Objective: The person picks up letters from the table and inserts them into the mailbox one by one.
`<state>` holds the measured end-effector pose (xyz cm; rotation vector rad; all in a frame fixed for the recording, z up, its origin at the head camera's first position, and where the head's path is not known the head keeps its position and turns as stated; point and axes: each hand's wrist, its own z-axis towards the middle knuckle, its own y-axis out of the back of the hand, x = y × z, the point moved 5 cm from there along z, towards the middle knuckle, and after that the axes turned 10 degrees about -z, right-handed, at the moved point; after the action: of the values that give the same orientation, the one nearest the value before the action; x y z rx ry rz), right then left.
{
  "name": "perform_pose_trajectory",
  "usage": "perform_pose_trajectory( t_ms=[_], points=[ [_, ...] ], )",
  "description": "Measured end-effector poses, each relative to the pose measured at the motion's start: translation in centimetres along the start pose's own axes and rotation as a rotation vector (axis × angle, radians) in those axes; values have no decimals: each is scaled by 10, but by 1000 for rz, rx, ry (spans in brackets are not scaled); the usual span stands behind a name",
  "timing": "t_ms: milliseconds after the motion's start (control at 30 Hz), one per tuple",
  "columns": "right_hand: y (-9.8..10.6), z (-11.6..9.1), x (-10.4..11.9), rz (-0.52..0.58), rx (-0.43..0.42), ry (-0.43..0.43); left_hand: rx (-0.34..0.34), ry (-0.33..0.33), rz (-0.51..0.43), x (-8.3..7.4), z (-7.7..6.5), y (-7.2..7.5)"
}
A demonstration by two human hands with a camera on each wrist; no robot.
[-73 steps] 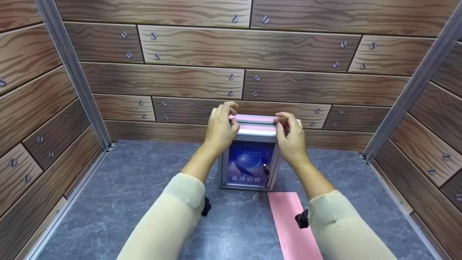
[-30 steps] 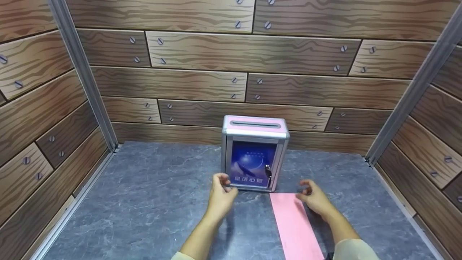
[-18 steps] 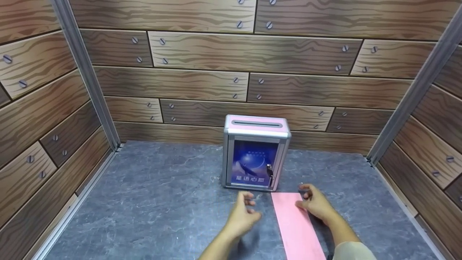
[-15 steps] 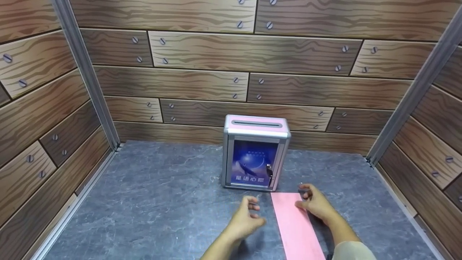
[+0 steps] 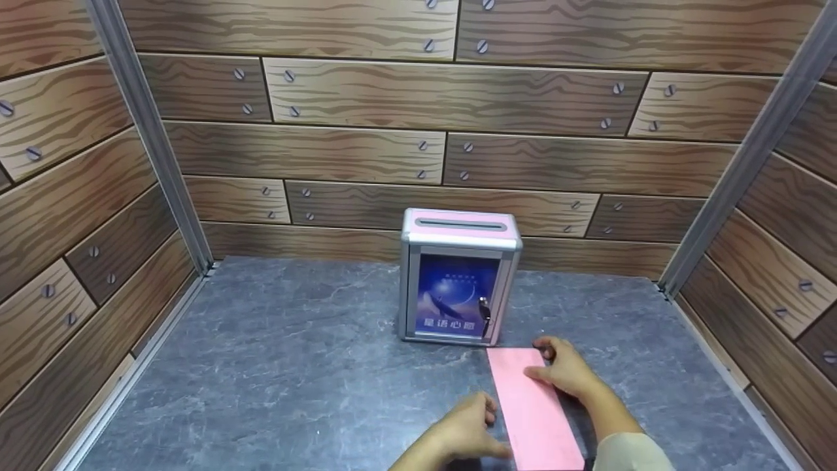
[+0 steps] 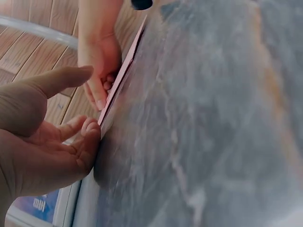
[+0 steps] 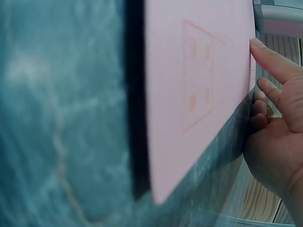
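A long pink envelope (image 5: 531, 412) lies on the grey marbled tabletop; faint orange printing shows on its face in the right wrist view. My right hand (image 5: 567, 374) is at its far right corner, the thumb over the edge and touching the paper. Beside the envelope's left edge is my left hand (image 5: 465, 428), thumb stretched out and fingers loosely bent, holding nothing. In the left wrist view the envelope (image 6: 124, 71) appears edge-on, close to the left fingertips. Behind it stands a silver-framed suggestion box (image 5: 460, 281) with a pink, slotted top and a blue poster front.
Keys (image 5: 484, 311) hang at the lock on the box's front. A wood-patterned back wall (image 5: 366, 157) rises behind the tabletop (image 5: 261, 366), with similar walls on both sides. Metal posts (image 5: 147, 131) stand in the corners.
Both hands have come down from the box's top to the envelope. Lately the left hand has moved right and nearer the viewer, while the right has shifted slightly onto the envelope's corner.
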<state>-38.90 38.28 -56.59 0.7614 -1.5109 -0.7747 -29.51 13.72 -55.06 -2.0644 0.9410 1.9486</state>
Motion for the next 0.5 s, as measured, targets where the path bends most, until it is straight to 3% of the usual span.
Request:
perform_pose_trajectory(
  t_ms=[167,500],
  points=[
    [-1,0,0,-16,14,-20,78,41,157,0,3,-4],
    [-1,1,2,-51,45,-32,22,-43,246,-2,5,-5]
  ],
)
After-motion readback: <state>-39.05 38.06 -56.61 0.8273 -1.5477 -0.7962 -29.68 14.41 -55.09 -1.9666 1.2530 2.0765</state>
